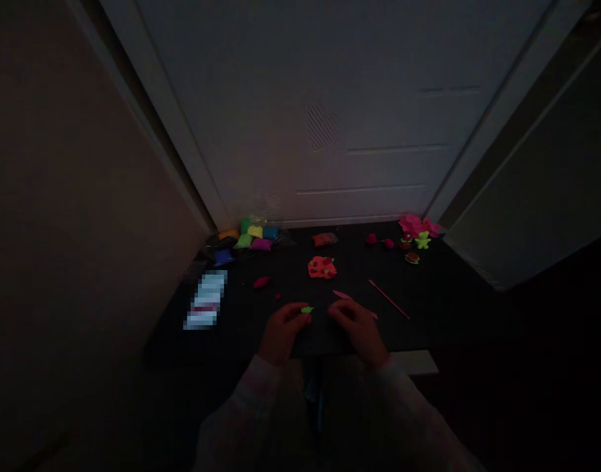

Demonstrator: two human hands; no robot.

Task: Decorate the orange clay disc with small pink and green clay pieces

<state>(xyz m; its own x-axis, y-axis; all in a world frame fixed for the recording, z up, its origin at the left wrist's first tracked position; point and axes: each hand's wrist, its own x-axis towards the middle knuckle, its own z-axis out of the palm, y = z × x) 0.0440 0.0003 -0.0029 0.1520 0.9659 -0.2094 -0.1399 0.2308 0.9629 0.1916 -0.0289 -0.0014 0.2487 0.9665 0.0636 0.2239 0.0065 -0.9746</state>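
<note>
From here I see the person's left hand point(282, 330) at the near edge of the dark table point(442, 311), thumb and fingertips pinched together on a small green piece point(307, 310). That piece sits just above the table, between the two hands. The right hand point(360, 326) is just to the right, its fingers curled in; I can't tell whether they hold anything. A pink knife point(341, 295) lies by it, its middle hidden by that hand, and a thin stick point(389, 299) lies farther right. Beyond the hands is a flat orange shape point(316, 272) with red spots. Coloured packets point(261, 244) crowd the far left; at the far right, a yellow bear point(423, 240) stands near something bright pink point(412, 226).
</note>
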